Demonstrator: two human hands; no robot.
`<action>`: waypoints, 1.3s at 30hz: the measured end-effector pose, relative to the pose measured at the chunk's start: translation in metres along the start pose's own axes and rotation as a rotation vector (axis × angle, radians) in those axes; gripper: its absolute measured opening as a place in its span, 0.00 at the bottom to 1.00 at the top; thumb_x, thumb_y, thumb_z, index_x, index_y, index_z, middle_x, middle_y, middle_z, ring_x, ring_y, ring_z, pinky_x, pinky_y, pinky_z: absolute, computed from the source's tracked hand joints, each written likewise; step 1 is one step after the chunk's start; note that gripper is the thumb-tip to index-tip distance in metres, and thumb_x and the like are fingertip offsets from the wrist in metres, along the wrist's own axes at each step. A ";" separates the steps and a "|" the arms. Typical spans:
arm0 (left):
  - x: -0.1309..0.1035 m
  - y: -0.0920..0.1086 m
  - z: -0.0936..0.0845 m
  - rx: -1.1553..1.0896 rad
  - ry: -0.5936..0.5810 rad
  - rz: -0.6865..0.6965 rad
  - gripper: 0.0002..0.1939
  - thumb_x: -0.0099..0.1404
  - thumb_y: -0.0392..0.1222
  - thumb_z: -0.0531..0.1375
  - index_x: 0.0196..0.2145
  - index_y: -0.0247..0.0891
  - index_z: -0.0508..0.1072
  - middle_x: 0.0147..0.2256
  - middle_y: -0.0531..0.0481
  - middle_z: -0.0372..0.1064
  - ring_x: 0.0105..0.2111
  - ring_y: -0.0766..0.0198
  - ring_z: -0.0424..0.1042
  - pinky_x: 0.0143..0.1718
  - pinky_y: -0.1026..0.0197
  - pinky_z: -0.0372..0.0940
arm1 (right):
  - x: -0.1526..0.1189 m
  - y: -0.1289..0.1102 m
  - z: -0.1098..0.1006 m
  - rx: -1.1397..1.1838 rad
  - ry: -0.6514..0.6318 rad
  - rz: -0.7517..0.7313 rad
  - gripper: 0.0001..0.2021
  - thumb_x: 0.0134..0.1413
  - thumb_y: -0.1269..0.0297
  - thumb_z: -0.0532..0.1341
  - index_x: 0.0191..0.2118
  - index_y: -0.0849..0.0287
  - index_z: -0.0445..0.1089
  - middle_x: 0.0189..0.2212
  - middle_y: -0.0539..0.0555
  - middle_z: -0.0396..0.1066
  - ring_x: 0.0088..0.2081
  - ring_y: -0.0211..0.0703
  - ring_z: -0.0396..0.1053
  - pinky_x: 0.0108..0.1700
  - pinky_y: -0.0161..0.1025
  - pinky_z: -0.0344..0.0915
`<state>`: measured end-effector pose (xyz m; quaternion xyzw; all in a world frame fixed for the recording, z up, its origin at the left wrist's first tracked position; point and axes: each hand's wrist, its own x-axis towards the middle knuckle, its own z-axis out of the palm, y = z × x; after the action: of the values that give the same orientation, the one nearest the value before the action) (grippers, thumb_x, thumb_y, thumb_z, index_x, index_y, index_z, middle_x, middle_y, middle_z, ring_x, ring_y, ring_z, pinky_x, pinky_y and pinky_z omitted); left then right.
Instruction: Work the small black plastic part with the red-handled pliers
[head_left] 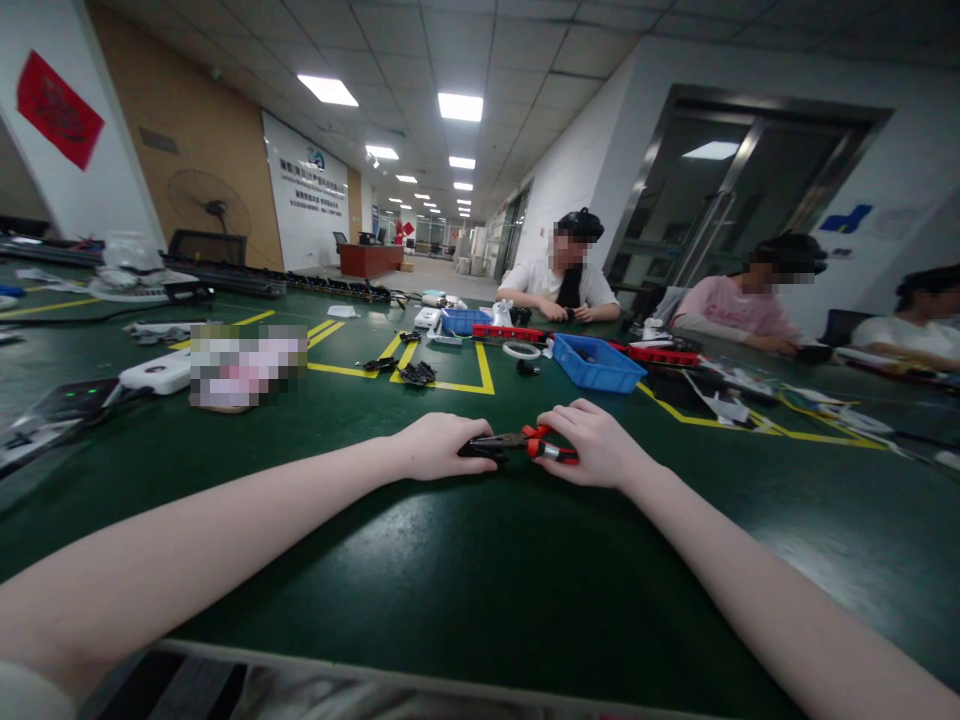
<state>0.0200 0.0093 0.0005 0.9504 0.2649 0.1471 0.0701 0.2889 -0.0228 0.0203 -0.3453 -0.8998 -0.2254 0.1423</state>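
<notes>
My right hand (592, 442) is closed round the red and black handles of a pair of pliers (536, 441). The jaws point left and meet a small black part (480, 452). That part is gripped in the fingers of my left hand (442, 446), just above the green table. Its exact kind is too small and dark to make out. Both forearms reach in from the lower corners. Beyond my hands, small black pieces (417, 374) lie in a cluster near yellow tape lines.
A blue bin (596, 362) stands beyond my right hand, with a small black cylinder (527, 367) and a white ring (521, 350) beside it. To the left lie a white device (156, 372) and a blurred-out pink item (247, 370). Several people sit across the green table (465, 580).
</notes>
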 end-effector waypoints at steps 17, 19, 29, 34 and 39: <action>0.000 0.001 0.000 0.012 -0.003 -0.002 0.18 0.66 0.56 0.55 0.45 0.41 0.68 0.39 0.48 0.74 0.36 0.56 0.74 0.32 0.62 0.62 | -0.002 0.003 -0.001 0.000 -0.007 0.028 0.17 0.54 0.52 0.59 0.42 0.61 0.68 0.34 0.57 0.72 0.31 0.44 0.67 0.37 0.42 0.60; 0.000 0.002 -0.001 0.012 -0.001 -0.004 0.18 0.66 0.56 0.56 0.45 0.40 0.68 0.38 0.48 0.74 0.36 0.56 0.74 0.32 0.62 0.62 | -0.002 0.003 0.000 0.008 -0.012 0.028 0.17 0.54 0.52 0.59 0.42 0.61 0.68 0.34 0.57 0.72 0.31 0.44 0.67 0.37 0.41 0.59; 0.000 0.000 -0.002 -0.011 -0.010 -0.009 0.19 0.67 0.57 0.55 0.47 0.40 0.67 0.40 0.47 0.74 0.37 0.56 0.74 0.33 0.62 0.62 | -0.002 -0.001 0.006 0.073 -0.026 0.051 0.16 0.54 0.53 0.59 0.42 0.60 0.67 0.33 0.56 0.73 0.31 0.44 0.68 0.36 0.41 0.59; 0.000 -0.001 0.000 -0.021 -0.012 -0.010 0.19 0.67 0.56 0.55 0.47 0.41 0.67 0.40 0.47 0.74 0.37 0.56 0.74 0.33 0.62 0.63 | -0.001 -0.004 0.004 0.082 -0.035 0.056 0.15 0.54 0.53 0.59 0.42 0.59 0.67 0.33 0.56 0.73 0.30 0.43 0.68 0.35 0.41 0.60; 0.000 -0.001 0.001 -0.011 -0.005 -0.011 0.19 0.66 0.56 0.56 0.47 0.40 0.67 0.40 0.47 0.74 0.37 0.56 0.74 0.33 0.62 0.63 | -0.001 -0.004 0.004 0.077 -0.038 0.059 0.15 0.53 0.54 0.60 0.41 0.59 0.67 0.32 0.55 0.72 0.30 0.43 0.68 0.35 0.40 0.59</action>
<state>0.0197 0.0104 -0.0003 0.9489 0.2691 0.1457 0.0767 0.2869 -0.0239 0.0156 -0.3700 -0.8999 -0.1796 0.1448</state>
